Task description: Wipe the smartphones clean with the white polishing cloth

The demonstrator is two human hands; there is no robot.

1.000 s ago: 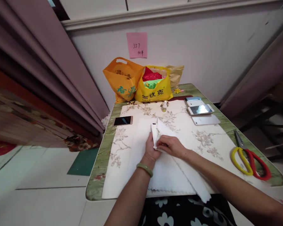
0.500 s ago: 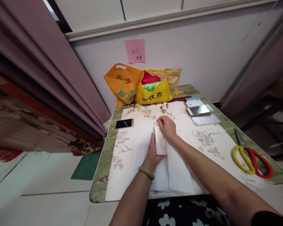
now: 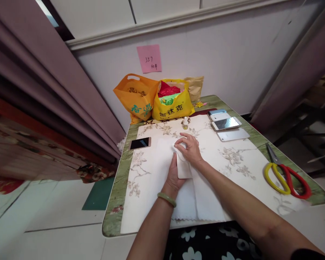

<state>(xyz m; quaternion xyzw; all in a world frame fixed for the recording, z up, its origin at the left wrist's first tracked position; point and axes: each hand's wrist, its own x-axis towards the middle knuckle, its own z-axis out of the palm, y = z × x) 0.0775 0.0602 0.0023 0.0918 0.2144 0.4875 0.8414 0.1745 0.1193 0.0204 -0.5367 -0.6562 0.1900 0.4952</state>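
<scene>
Fingers of the right hand (image 3: 190, 147) pinch the white cloth (image 3: 195, 193) over the upper edge of the white phone (image 3: 183, 169), cradled in the left hand (image 3: 176, 177), with bare patterned sheet (image 3: 234, 162) to the right

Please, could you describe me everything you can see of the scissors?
The scissors lie flat near the table's right edge, partly on the floral sheet. The grey, metallic-looking blades point away from the person; the handle loops, seemingly plastic, are yellow and red. Neither hand touches them.
</scene>
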